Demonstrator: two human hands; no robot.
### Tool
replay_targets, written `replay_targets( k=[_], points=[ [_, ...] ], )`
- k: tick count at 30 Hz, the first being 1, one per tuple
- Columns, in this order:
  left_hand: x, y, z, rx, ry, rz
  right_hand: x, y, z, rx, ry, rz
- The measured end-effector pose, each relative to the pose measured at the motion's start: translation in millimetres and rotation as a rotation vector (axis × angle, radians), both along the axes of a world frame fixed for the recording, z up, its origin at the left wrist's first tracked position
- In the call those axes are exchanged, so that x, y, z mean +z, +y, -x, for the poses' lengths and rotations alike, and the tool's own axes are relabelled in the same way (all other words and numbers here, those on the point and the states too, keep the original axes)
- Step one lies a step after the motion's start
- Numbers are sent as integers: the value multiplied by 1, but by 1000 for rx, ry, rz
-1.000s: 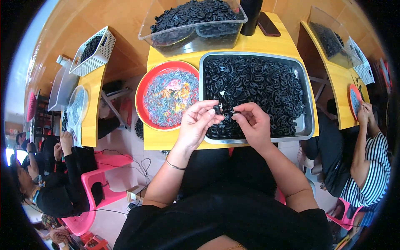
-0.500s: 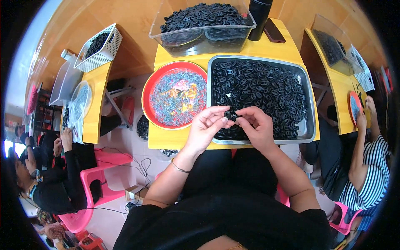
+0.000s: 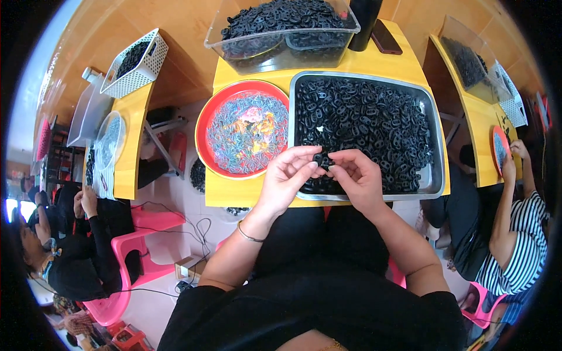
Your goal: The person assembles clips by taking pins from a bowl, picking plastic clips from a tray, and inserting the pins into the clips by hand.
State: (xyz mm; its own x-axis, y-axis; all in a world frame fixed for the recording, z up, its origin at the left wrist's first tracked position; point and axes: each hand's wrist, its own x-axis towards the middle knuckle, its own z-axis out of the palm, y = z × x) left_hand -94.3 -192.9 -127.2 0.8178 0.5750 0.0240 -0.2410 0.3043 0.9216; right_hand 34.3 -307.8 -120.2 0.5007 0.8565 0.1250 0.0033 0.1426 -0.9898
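Between both hands, over the near left part of a steel tray (image 3: 439, 140), is a small black oval part with holes (image 3: 321, 159). My left hand (image 3: 293, 177) pinches it from the left between thumb and fingertips. From the right, my right hand (image 3: 358, 176) has its thumb and forefinger closed at the part's other edge. Anything smaller in the fingertips is too tiny to make out. Many similar black parts (image 3: 369, 117) fill the tray. Left of the tray sits a round red dish (image 3: 202, 131) strewn with thin silvery pieces (image 3: 228, 137).
A clear plastic bin (image 3: 263, 61) heaped with black parts stands at the back of the yellow table (image 3: 234, 192). Beside it are a black cylinder (image 3: 364, 26) and a dark phone (image 3: 386, 38). People work at side tables on both sides. Cables (image 3: 202, 234) lie on the floor.
The table and its trays appear slightly higher in the picture. My hands keep their pinch, with the black part turned a little. The left co-worker's hands have come closer together.
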Motion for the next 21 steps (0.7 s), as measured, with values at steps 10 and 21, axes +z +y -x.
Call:
replay_targets(
  k=[10,21],
  points=[
    [4,-1,0,-38,4,3,-1,-2,-2,-9,12,-19],
    [5,-2,0,-53,-3,-49,-4,-2,-4,4,4,-2]
  ],
)
